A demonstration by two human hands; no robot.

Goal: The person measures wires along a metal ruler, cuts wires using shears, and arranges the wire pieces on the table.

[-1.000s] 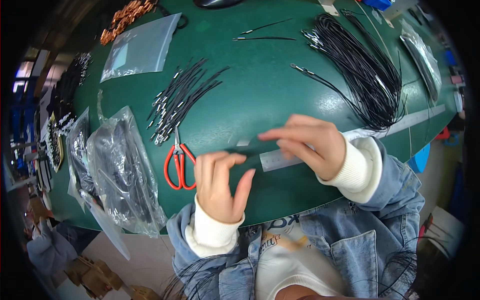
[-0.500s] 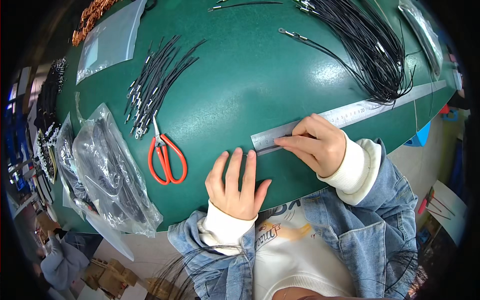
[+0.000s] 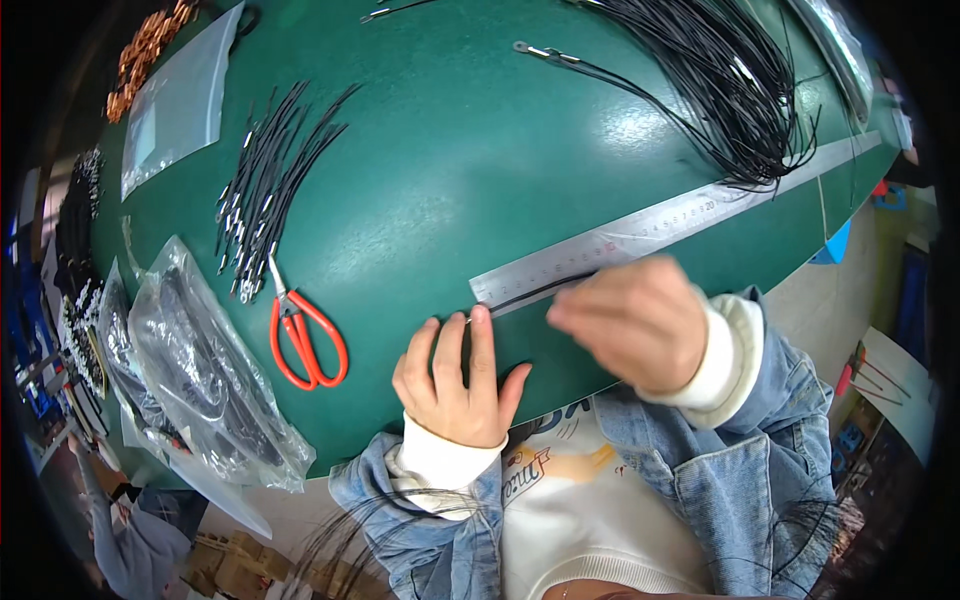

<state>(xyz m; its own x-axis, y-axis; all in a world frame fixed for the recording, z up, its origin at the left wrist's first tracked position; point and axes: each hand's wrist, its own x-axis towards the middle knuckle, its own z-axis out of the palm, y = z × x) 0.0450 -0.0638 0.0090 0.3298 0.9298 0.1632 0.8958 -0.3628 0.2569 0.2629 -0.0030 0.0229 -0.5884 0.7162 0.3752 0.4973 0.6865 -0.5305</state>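
A short black wire [image 3: 540,293] lies along the near edge of a steel ruler [image 3: 650,228], by the ruler's left end. My left hand [image 3: 452,385] rests flat on the table with its fingers stretched out. Its index fingertip presses on the wire's left end, where a small metal tip partly shows. My right hand [image 3: 640,325] is smeared by motion just nearer than the ruler, beside the wire's right end. Whether its fingers hold anything cannot be made out.
Red-handled scissors [image 3: 308,340] lie left of my hands, touching a bundle of short black wires with metal ends [image 3: 262,190]. Clear bags [image 3: 215,360] sit at the left. A large bunch of black wires [image 3: 730,95] overlaps the ruler's far part. Copper-coloured pieces [image 3: 145,60] lie far left.
My right hand was pinching at the wire over the ruler; it has moved toward me and blurred, uncovering more wire. My left hand stays at the ruler's end. The whole view has shifted slightly.
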